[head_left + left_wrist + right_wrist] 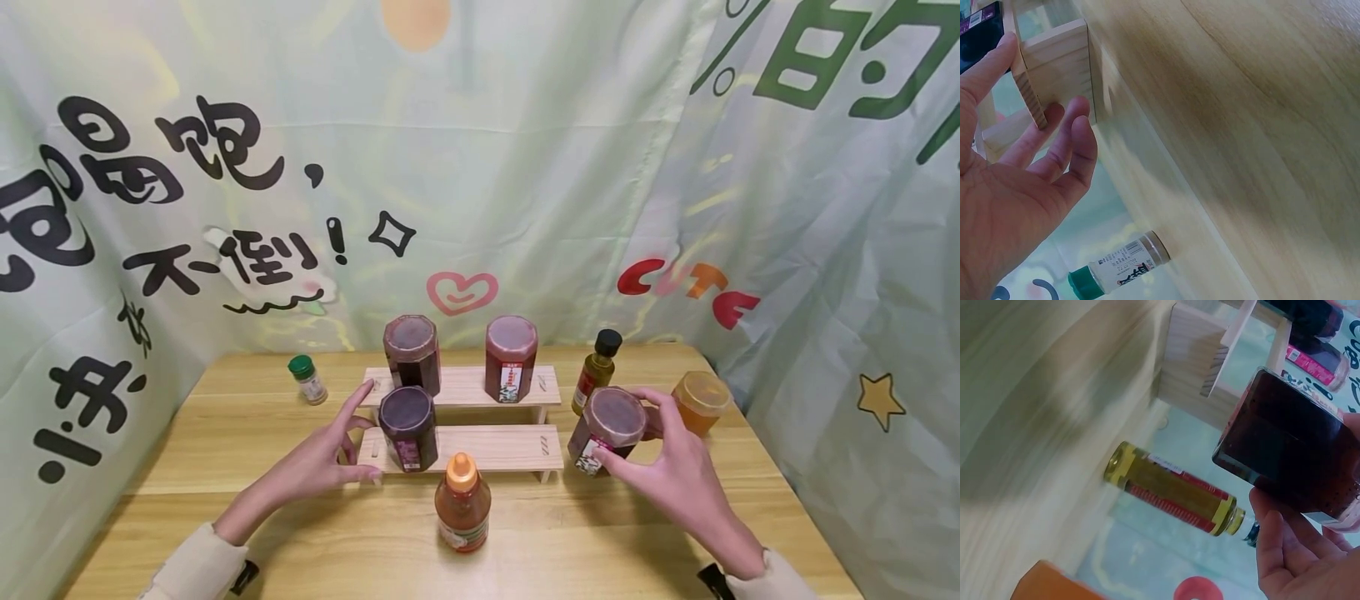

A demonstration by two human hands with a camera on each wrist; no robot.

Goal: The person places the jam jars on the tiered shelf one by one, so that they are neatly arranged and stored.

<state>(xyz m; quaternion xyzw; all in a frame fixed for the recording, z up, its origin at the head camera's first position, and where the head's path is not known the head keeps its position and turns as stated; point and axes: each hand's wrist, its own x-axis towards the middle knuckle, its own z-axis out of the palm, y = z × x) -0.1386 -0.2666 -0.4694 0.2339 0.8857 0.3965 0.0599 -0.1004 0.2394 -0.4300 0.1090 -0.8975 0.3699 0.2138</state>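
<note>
My left hand (318, 454) is at the left end of a two-step wooden rack (487, 450), thumb at the lower step's front edge and fingers behind it. In the left wrist view its thumb and fingers span the plank's end. A dark jar (408, 433) stands on the lower step beside that hand. Two more jars, a dark one (412, 358) and a reddish one (512, 362), stand on the upper step. Right of the rack, my right hand (671, 462) grips a dark red jam jar (1294, 447) between thumb and fingers, tilted and raised off the table.
An orange-capped sauce bottle (462, 508) stands before the rack. A black-capped oil bottle (596, 371) is behind the held jar, with an amber jar (701, 404) to its right. A green-capped shaker (307, 381) stands at the left. A printed cloth (450, 192) hangs behind the table.
</note>
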